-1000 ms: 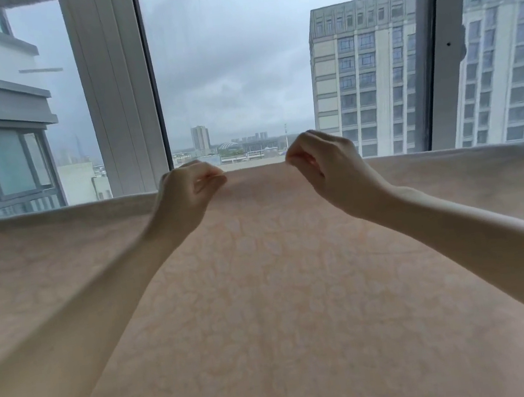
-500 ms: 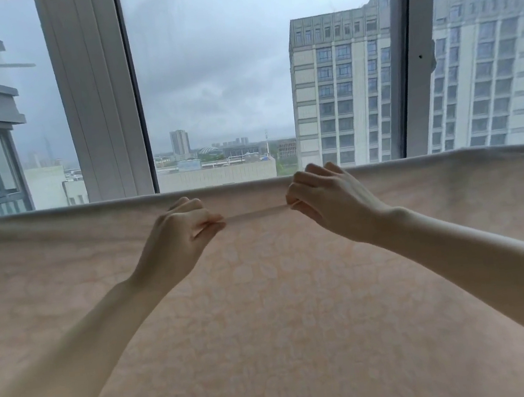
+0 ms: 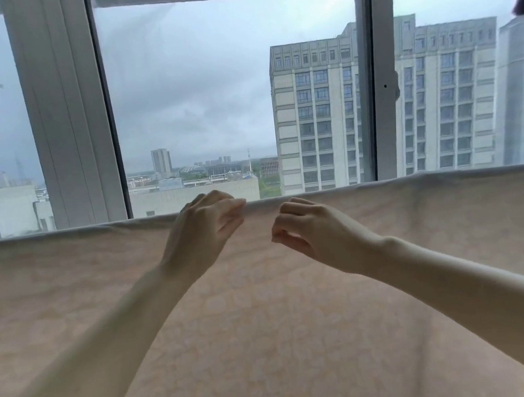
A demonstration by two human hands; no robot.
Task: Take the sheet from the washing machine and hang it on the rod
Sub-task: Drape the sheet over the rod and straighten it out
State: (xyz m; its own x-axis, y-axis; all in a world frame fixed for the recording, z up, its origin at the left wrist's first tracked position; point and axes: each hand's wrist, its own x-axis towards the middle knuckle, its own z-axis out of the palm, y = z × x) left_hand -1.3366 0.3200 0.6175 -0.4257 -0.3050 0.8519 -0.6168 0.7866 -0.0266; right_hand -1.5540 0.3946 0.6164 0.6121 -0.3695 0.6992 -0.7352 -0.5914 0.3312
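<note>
Two hands work at the top edge of a pale peach sheet (image 3: 272, 345), which hangs across the full width of the view in front of a window; the rod itself is hidden under the fold. Half a second ago both hands pinched a taut little ridge of cloth between them. That ridge is gone and the fabric between the hands lies flat.

Left to right: the white window frame (image 3: 68, 110) stands behind the sheet's left stretch. The left hand (image 3: 203, 230) has risen to the top edge; its fingers are loosely curled, fingertips (image 3: 238, 204) touching the fold line, and whether they actually nip the cloth cannot be told. The right hand (image 3: 310, 228) has dropped a little below the edge and sits just apart from the left, thumb and forefinger pressed together in a pinch; whether any cloth is caught in the pinch cannot be told.

Camera has tilted up since the earlier frame: more sky, plus a dark overhang at the top. A tall apartment block (image 3: 319, 115) shows beyond the glass on the right.

No containers in view.
</note>
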